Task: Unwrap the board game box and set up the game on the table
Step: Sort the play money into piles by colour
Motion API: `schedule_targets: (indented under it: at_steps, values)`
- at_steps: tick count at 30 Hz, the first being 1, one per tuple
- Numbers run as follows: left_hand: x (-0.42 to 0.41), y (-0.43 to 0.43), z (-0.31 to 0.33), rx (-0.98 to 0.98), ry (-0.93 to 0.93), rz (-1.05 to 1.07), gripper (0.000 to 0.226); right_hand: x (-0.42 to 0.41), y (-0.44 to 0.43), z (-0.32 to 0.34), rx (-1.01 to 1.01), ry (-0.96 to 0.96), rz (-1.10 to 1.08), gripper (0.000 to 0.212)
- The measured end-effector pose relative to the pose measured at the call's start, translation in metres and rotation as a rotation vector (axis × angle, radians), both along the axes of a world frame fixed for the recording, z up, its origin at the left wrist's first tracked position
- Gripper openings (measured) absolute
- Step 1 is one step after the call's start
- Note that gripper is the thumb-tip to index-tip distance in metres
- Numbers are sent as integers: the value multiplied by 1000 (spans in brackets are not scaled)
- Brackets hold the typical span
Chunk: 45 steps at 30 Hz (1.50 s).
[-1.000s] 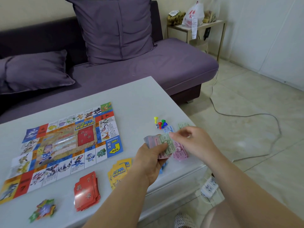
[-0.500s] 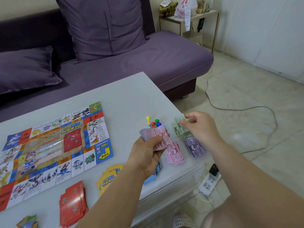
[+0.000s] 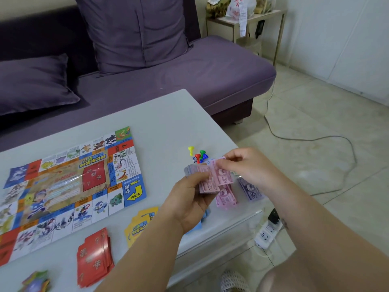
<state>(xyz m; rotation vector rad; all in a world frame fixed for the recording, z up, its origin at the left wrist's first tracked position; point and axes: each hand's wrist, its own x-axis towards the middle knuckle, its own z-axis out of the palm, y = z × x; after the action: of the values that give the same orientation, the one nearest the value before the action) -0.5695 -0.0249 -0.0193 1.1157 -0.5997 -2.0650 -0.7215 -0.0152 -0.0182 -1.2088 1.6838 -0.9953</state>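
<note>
I've got the left hand (image 3: 189, 202) curled round a wad of play money (image 3: 208, 186), thumb laid across its face, held over the front right corner of the bench (image 3: 164, 123). The right hand (image 3: 246, 167) is in there too, fingertips (image 3: 222, 163) pinching the far edge of the top pink note (image 3: 223, 178), which sits fanned off the wad toward the right. Down on the bench below the hands I see a pink pile (image 3: 227, 198), and just beside it a purple pile (image 3: 250, 189), both near the edge. Behind the wad stand the pawns in a tight cluster: yellow pawn (image 3: 191, 150), red pawn (image 3: 197, 158), green pawn (image 3: 202, 153), blue pawn (image 3: 204, 158), with a die (image 3: 194, 159) close beside the red one. The game board (image 3: 69, 186) lies flat and open to the left, well apart from the money. In front of it sit the red cards (image 3: 94, 260), the yellow cards (image 3: 140, 225) are fanned near the left forearm, and blue cards (image 3: 203, 219) peek out under the left wrist. A power strip (image 3: 266, 236) lies on the floor past the bench corner.
</note>
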Motion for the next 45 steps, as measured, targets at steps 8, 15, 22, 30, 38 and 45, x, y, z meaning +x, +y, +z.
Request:
schedule_targets:
  at_steps: [8, 15, 22, 30, 38, 45]
  values:
    - [10, 6, -4, -197, -177, -25, 18, 17, 15, 1, -46, -208, 0, 11]
    - [7, 15, 4, -178, -171, -35, 8, 23, 12, -5, -32, -138, 15, 20]
    - [10, 14, 5, -24, -54, 46, 12, 18, 12, -2, -72, -102, -26, 13]
    - [23, 4, -1, -14, -96, 221, 10, 9, 15, -6, -8, 87, 2, 16]
    - [14, 12, 2, -10, -128, 169, 11, 12, 15, -4, -94, 509, -126, 34]
    - [-4, 21, 4, -1, 43, 37, 20, 10, 21, -3, -32, 77, 38, 10]
